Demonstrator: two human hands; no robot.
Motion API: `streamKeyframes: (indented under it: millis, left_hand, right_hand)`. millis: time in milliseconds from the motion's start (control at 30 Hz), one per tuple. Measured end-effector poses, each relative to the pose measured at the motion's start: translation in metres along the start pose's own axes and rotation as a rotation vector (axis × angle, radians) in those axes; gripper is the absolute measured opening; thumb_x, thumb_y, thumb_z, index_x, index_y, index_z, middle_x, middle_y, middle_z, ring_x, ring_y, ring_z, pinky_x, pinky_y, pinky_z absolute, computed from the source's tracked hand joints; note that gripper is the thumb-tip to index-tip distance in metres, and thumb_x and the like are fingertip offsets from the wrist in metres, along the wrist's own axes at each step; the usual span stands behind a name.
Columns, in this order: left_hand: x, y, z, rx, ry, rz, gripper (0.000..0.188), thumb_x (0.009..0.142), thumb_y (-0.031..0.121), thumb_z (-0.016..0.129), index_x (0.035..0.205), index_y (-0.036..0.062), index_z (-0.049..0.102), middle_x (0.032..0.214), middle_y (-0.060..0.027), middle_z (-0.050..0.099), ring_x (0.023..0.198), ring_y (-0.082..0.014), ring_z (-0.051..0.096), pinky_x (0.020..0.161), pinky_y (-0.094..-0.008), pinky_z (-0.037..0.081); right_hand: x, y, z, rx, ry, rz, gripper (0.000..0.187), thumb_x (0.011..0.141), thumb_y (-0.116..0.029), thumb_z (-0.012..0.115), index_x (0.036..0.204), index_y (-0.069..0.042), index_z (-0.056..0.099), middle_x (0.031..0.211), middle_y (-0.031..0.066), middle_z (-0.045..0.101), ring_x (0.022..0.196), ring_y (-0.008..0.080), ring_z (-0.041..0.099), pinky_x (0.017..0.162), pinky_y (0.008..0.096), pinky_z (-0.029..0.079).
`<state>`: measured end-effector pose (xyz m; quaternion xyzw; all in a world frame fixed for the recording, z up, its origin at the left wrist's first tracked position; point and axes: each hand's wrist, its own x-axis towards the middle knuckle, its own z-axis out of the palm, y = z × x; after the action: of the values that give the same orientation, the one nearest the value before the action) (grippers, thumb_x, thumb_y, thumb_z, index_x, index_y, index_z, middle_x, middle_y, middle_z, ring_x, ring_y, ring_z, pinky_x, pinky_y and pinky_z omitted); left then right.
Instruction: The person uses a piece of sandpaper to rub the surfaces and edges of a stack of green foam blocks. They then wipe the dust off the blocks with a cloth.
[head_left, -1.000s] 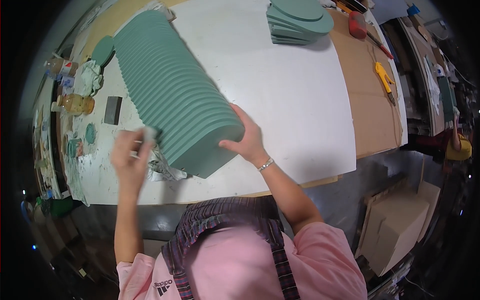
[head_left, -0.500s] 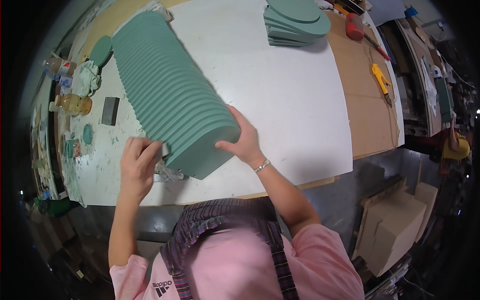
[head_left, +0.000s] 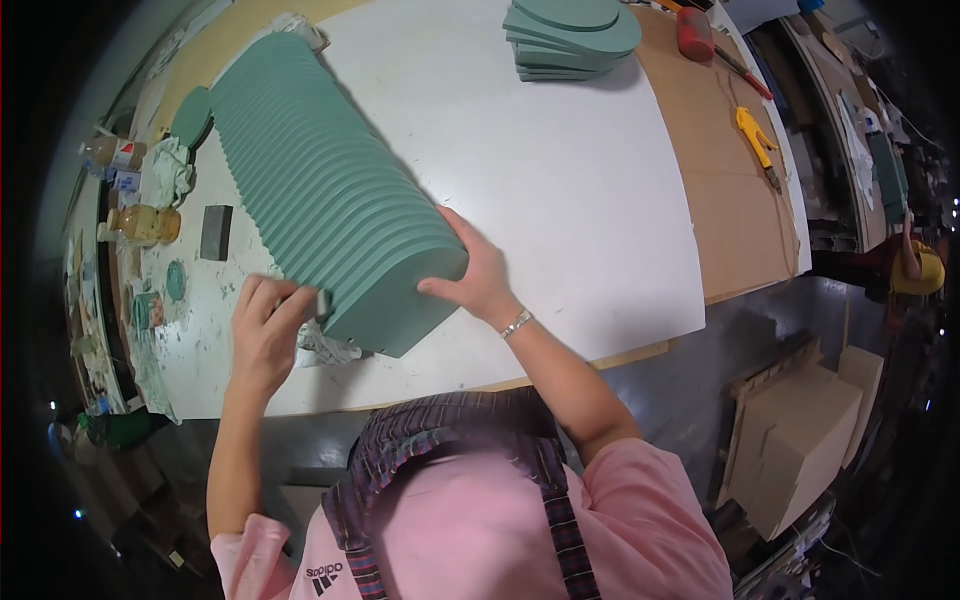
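A long row of green rounded boards (head_left: pixel 335 165) stands face to face on edge, running from far left toward me. My right hand (head_left: pixel 475 280) is braced on its near end, thumb against the front board's face and fingers round the curved right side. Pinched in my left hand (head_left: pixel 265 320) is a small pale grey block (head_left: pixel 322 304), held at the boards' left edges near the front. My fingers hide most of that block. Beneath the row's near left corner lies a crumpled white cloth (head_left: pixel 325 348).
Left on the white table (head_left: pixel 570 200) are a dark grey block (head_left: pixel 216 232), a bottle of yellowish liquid (head_left: pixel 145 224) and a rag (head_left: pixel 168 172). More green boards (head_left: pixel 575 45) lie stacked at the back, near a red mallet (head_left: pixel 694 35) and a yellow air gun (head_left: pixel 757 138). Cardboard boxes (head_left: pixel 795 440) stand right.
The whole view has shifted slightly, moving the boards a little left in the picture. Both hands keep nearly the same places on the row, and the pale block stays in my left fingers.
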<state>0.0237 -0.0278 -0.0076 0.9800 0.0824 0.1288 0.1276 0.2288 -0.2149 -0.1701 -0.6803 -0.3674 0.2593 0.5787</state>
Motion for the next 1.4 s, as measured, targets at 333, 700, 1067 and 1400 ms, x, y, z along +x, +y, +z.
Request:
streamKeyframes:
  millis: [333,700,1067,1400]
  left_hand:
    - [-0.023,-0.01,-0.024,0.013,-0.058,-0.079,0.034,0.07,-0.005,0.072,0.103,0.0024,0.073,0.092,-0.0099,0.063,0.086,-0.0294,0.059,0.07,-0.0397,0.05]
    - [-0.014,-0.001,-0.025,-0.09,-0.17,-0.071,0.035,0.072,-0.005,0.072,0.106,0.0028,0.073,0.092,-0.009,0.063,0.086,-0.0291,0.059,0.072,-0.0382,0.05]
    - [-0.015,0.001,-0.015,-0.13,-0.175,-0.053,0.037,0.073,-0.006,0.073,0.108,0.0027,0.073,0.092,-0.0108,0.062,0.085,-0.031,0.059,0.073,-0.041,0.05]
    - [-0.006,0.025,-0.006,-0.145,-0.098,-0.076,0.035,0.069,-0.007,0.074,0.103,0.0015,0.072,0.09,-0.0105,0.062,0.084,-0.0308,0.058,0.071,-0.0408,0.048]
  right_hand:
    - [0.001,0.006,0.007,0.014,0.032,-0.03,0.109,0.064,-0.057,0.092,0.152,-0.008,0.049,0.14,0.0178,0.063,0.125,0.0345,0.064,0.105,0.0408,0.052]
    - [0.001,0.007,0.005,-0.006,0.032,-0.046,0.113,0.064,-0.062,0.091,0.152,-0.006,0.047,0.141,0.0184,0.063,0.127,0.0349,0.063,0.106,0.0411,0.052]
    - [-0.001,0.001,-0.002,-0.023,-0.002,0.013,0.104,0.067,-0.041,0.094,0.151,-0.001,0.048,0.142,0.0185,0.062,0.129,0.0291,0.062,0.108,0.0375,0.049]
    - [0.0,0.004,0.007,0.05,-0.003,0.003,0.104,0.067,-0.041,0.094,0.152,-0.002,0.047,0.142,0.0172,0.063,0.13,0.0276,0.061,0.109,0.037,0.048]
